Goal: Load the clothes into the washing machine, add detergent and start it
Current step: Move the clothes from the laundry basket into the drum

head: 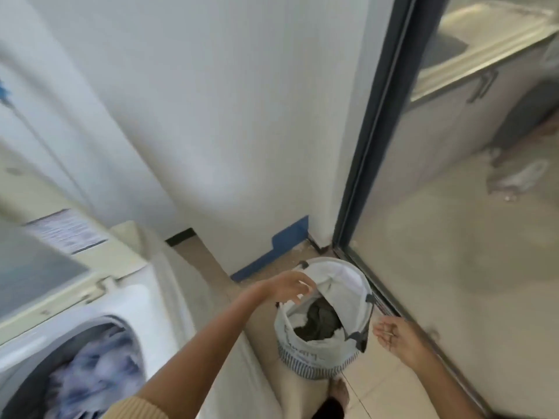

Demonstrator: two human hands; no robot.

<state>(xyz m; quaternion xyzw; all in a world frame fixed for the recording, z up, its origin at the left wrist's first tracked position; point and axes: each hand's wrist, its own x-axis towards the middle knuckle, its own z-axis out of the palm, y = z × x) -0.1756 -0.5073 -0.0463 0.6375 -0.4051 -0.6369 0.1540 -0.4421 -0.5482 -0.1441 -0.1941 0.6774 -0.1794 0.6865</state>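
Reaching down toward the round white fabric laundry basket (298, 343), with its striped base and dark handles, I read this as the loading step only partly done. A crumpled heap of dark grey-green clothes (320, 323) lies at the bottom of the basket, while a tumble of blue and white clothes (90, 370) already sits in the drum of the white washing machine (136, 313) on my left. The machine's glass-paned lid (45, 273) stands raised, so the drum is open to take more. The basket stands on the beige tiled floor (393, 382), between the machine and the dark-framed glass sliding door (363, 164). I judge that keeps each carry short. My left hand (287, 287) hangs over the basket's far left rim on a long, nearly straight arm, wrist bent down. Its grip is spread and loose, fingers dangling, holding nothing. The blur keeps me from telling whether the fingertips touch the fabric rim. My right hand (393, 334) waits just beside the basket's right side, apart from it, palm turned up and grip relaxed and empty, fingers only slightly curved. I take this pose as readying both hands to go in, one from each side, and gather the dark bundle.
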